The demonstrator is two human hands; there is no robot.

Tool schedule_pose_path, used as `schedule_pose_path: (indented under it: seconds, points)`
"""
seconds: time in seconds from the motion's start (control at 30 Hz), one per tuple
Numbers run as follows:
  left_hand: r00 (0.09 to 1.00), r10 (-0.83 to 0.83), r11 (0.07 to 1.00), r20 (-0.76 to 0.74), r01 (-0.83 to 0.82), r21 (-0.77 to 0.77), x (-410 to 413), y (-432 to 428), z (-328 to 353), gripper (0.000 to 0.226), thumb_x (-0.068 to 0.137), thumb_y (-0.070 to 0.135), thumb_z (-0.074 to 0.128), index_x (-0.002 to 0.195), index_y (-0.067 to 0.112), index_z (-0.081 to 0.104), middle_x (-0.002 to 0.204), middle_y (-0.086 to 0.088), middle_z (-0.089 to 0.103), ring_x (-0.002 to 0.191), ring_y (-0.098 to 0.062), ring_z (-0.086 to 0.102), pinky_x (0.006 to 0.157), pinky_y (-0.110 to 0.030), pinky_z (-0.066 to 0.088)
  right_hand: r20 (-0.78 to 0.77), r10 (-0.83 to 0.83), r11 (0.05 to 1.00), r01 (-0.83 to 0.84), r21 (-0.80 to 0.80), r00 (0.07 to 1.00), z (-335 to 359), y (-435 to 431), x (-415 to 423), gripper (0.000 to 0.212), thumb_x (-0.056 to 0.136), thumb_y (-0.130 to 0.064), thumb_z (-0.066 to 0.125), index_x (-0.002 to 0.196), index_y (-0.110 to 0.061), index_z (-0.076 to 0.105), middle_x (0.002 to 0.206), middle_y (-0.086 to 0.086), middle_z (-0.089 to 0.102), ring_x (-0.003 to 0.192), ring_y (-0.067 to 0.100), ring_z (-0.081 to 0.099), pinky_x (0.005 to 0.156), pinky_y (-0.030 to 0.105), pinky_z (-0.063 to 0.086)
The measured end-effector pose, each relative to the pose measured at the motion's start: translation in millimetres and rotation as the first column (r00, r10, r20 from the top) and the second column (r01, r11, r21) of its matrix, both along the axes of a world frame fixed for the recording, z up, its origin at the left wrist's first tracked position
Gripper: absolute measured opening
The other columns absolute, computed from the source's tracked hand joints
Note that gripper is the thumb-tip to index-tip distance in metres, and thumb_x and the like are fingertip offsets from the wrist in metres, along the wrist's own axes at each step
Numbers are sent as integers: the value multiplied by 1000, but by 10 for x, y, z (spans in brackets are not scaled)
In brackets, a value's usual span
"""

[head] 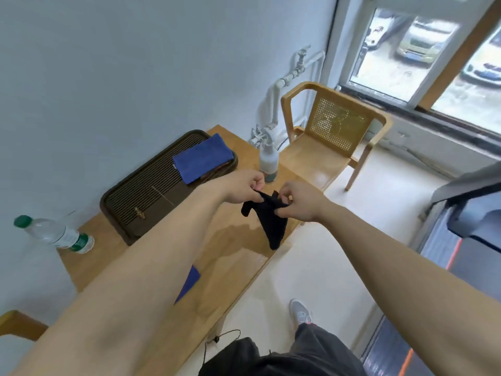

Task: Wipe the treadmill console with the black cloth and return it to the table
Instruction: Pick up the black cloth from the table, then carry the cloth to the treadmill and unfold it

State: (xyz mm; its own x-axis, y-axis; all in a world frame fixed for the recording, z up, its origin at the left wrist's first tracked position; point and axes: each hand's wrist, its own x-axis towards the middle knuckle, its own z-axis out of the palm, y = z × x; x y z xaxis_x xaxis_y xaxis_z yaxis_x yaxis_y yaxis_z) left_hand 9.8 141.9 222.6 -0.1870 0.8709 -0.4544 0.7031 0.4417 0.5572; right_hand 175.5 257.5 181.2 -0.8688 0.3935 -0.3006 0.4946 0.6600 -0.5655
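The black cloth (272, 221) hangs in the air above the front edge of the wooden table (238, 256). My left hand (242, 188) pinches its upper left corner. My right hand (301, 203) pinches its upper right edge. The cloth droops to a point below my hands, with one corner flopping to the left. The grey treadmill console (471, 204) shows at the right edge, with the dark treadmill belt (455, 256) and its orange line below it.
On the table stand a dark slatted tray (146, 196) carrying a folded blue cloth (202, 158), a white spray bottle (268, 158) and a clear water bottle (54, 234). A wooden cane-backed chair (333, 131) stands past the table under the window. My shoe (299, 313) is on the pale floor.
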Motion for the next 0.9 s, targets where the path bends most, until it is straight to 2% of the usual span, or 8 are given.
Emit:
schedule_pose_path:
  seconds: [0.1,0.2,0.33,0.47,0.57,0.67,0.77,0.9]
  points:
    - [993,-107,994,-49,108,22,239,-57,-82,27,89,13,59,79,19,35,72,3,42,65,-18,34,58,-31,30,102,-68,998,69,-11,992,75,-322,267,31,79,-21,66,57,-15,45,58,5,48,58,24,46,57,35,36]
    - [986,-119,990,-119,126,57,442,-183,-138,22,89,19,56,79,21,36,80,-1,50,69,-21,43,59,-34,36,84,-228,974,227,15,970,113,-677,594,23,81,-26,66,71,-9,55,68,13,61,67,30,59,59,34,42]
    - [964,-200,970,-177,220,100,799,-395,-149,22,94,28,58,82,23,40,82,-1,55,71,-21,51,59,-35,38,76,-434,899,427,93,898,148,-1098,1194,27,84,-38,68,87,-17,51,78,-1,59,76,23,59,62,34,44]
    - [936,-269,940,-229,307,151,1294,-593,-146,21,94,33,60,84,24,44,83,0,55,77,-21,52,59,-32,35,100,-563,826,552,117,821,115,-1500,1808,25,85,-40,68,84,-22,52,80,-3,58,78,22,60,62,33,46]
    - [927,-291,921,-237,339,191,1679,-789,-154,16,91,37,61,87,28,47,87,3,59,79,-17,56,67,-35,47,109,-615,788,603,125,781,83,-1807,2215,29,87,-40,68,73,-22,50,76,-1,56,75,22,58,57,32,42]
    - [905,-337,903,-259,389,183,2082,-1059,-171,14,85,43,62,93,32,58,94,6,65,83,-13,61,75,-36,54,146,-654,757,644,112,742,41,-2172,2613,27,85,-43,68,80,-17,60,77,1,62,75,23,63,63,35,52]
    - [875,-402,880,-270,450,150,2489,-1370,-149,25,76,56,70,88,35,69,87,15,65,82,-8,63,72,-35,57,181,-694,719,685,116,697,-10,-2598,3052,31,82,-49,67,90,-19,61,84,0,67,79,22,66,71,38,57]
    - [819,-489,843,-300,532,78,3007,-1712,-101,30,74,57,77,79,28,71,73,11,67,72,-10,65,59,-30,51,217,-747,657,748,95,628,-35,-3098,3676,30,86,-47,68,94,-22,54,96,-1,65,86,20,63,75,39,56]
